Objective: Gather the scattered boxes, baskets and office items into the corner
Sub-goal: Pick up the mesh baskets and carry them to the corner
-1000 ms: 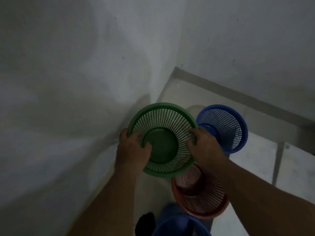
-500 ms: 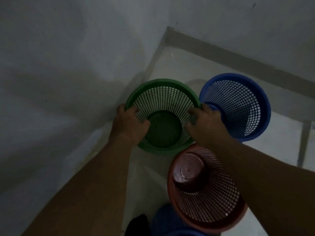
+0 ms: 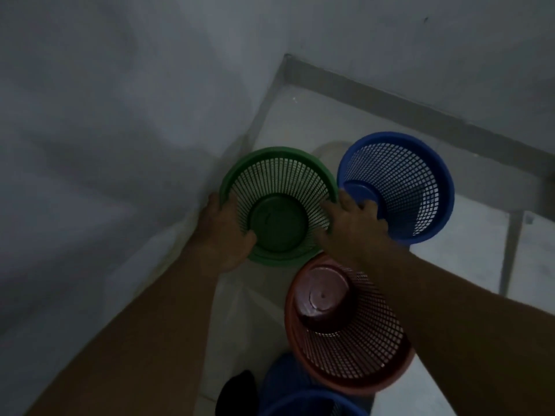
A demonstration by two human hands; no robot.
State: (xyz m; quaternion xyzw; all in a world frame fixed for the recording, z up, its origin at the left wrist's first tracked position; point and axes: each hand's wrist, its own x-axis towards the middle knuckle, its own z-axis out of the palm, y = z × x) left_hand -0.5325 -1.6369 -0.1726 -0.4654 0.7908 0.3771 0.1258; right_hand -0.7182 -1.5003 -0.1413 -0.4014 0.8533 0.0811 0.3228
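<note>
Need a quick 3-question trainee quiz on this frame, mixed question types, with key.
1. Open: what do the green basket, blue basket and red basket hold?
2. True or false: the left hand and right hand grip the red basket.
3. Which basket stands beside the left wall? A green; B blue; C red.

Key: 1 nothing visible; 2 false, both grip the green basket by its rim; 3 A.
</note>
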